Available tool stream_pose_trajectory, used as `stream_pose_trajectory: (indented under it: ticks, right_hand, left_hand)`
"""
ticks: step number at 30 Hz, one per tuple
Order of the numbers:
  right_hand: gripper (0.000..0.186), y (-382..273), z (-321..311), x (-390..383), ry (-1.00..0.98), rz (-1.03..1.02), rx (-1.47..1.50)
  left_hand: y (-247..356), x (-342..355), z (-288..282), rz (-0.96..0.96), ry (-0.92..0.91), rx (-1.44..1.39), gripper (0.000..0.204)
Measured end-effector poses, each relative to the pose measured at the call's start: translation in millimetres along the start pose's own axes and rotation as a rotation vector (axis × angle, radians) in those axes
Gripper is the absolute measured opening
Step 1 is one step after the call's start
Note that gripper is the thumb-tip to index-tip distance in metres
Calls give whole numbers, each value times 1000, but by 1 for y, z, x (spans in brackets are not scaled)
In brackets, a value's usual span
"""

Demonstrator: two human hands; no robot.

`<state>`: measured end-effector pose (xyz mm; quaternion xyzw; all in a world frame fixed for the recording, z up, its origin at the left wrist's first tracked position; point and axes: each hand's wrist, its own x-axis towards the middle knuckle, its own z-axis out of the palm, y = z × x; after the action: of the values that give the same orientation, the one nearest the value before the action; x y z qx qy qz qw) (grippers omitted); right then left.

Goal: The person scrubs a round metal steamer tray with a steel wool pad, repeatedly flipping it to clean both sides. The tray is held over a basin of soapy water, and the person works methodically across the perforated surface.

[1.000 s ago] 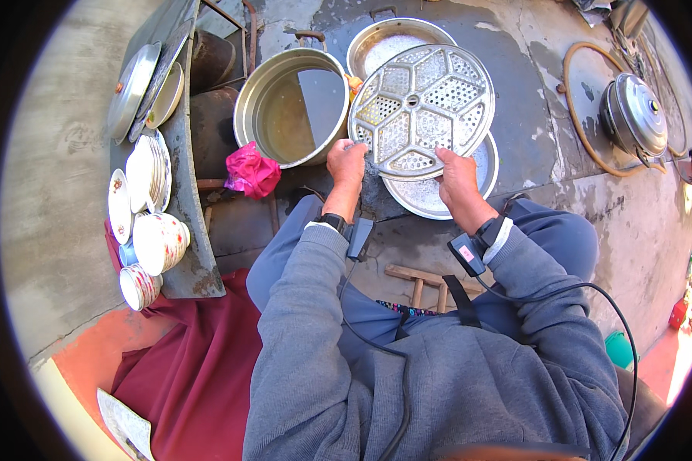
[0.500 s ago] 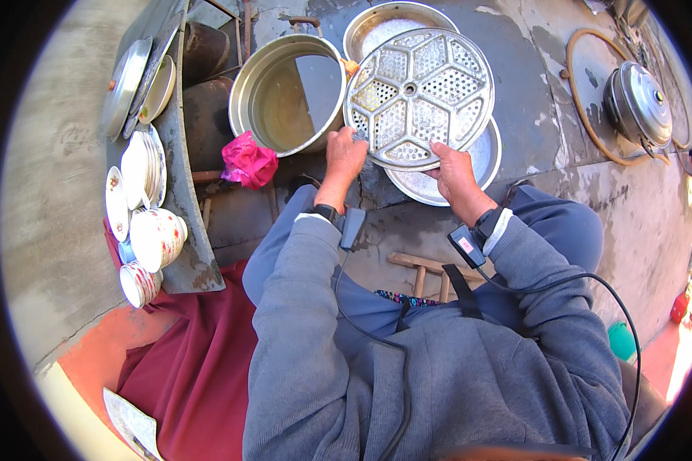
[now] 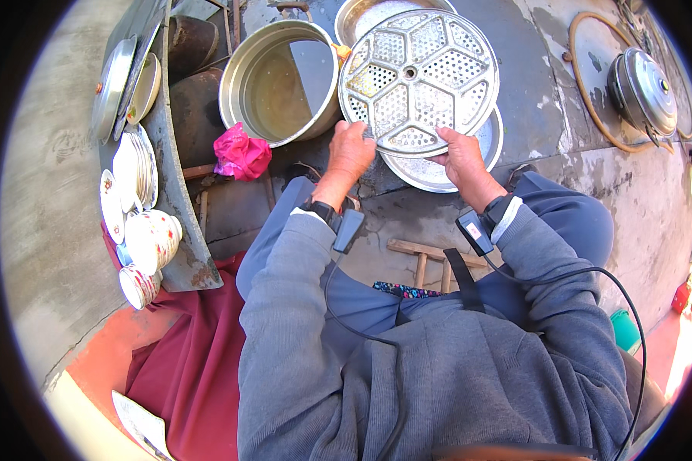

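Observation:
A round, perforated metal steamer rack [image 3: 425, 77] is held up in front of me, its holes grouped in panels around a small centre hole. My left hand [image 3: 351, 150] grips its near left rim. On the near right rim, my right hand [image 3: 466, 161] has its thumb on top and the fingers underneath. Below the rack, a shallow metal pan [image 3: 486, 146] shows past its right edge. Another shallow pan [image 3: 359, 17] lies behind it. To the left stands a large metal pot [image 3: 234, 100] of cloudy water, with a bright pink cloth or bag [image 3: 242, 152] beside it.
On a bench [image 3: 178, 201] at the left are stacked plates [image 3: 131, 165], floral bowls [image 3: 152, 240] and a lid [image 3: 116, 86]. A lidded pot [image 3: 644, 91] stands at the far right near a brown hose [image 3: 578, 84]. A wooden stool [image 3: 423, 250] shows between my knees.
Both hands still hold the steamer rack, which has turned slightly and shifted a little. The whole scene has moved slightly up and left in the view.

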<state>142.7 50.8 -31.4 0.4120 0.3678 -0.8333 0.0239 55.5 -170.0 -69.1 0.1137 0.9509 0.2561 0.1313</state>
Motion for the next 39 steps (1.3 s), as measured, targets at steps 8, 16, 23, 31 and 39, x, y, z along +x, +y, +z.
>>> stream_pose_trajectory:
  ticks: [8, 16, 23, 31, 39]
  right_hand:
    - [43, 2, -7, 4, 3, 14, -27]
    - [44, 3, -15, 8, -17, 19, -26]
    - [42, 1, -19, 11, -4, 13, -59]
    - [42, 1, -25, 12, -32, 30, -65]
    - [38, 3, -29, 17, 15, 32, -80]
  left_hand:
    - [-1, 28, -7, 76, -41, 46, 28]
    - [-11, 45, -11, 83, -83, 144, 20]
    - [-6, 22, 2, 124, -118, 105, 17]
    - [-6, 38, -8, 86, -4, 161, 15]
    - [23, -11, 15, 216, -100, 46, 23]
